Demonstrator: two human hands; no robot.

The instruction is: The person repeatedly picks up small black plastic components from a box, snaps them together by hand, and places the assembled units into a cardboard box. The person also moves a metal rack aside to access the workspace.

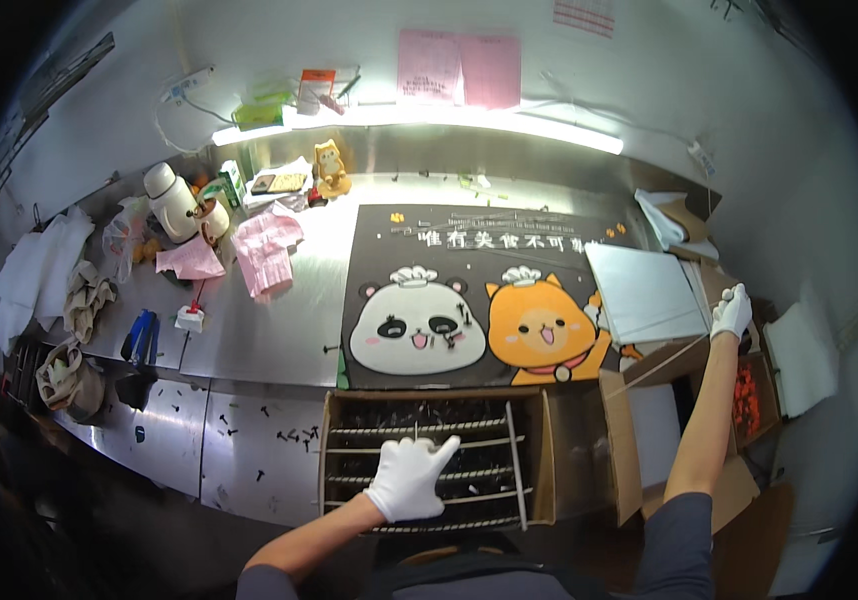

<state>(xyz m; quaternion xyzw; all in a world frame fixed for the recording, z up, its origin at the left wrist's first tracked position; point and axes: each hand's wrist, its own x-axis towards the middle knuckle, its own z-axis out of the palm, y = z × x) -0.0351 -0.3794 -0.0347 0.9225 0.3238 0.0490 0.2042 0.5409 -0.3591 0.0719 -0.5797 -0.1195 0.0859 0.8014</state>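
Note:
In front of me stands an open cardboard box (547,470) crossed by several thin rods (469,473), some with a ridged pattern, over many small black pieces. My left hand (412,480), in a white glove, is over these rods, its thumb stretched out to the right and its other fingers curled at one rod. Whether something small is in those fingers is hidden. Out to the right, my white-gloved right hand (732,310) is closed above a second open carton (617,445). A thin pale strip (664,362) slants up from that carton to the hand.
A dark mat (414,285) with a cartoon panda and an orange animal covers the bench middle. White flat sheets (646,292) lie at its right, near a tray of orange-red pieces (746,400). Small black screws (294,436) are scattered left. A white jug (169,200) stands back left.

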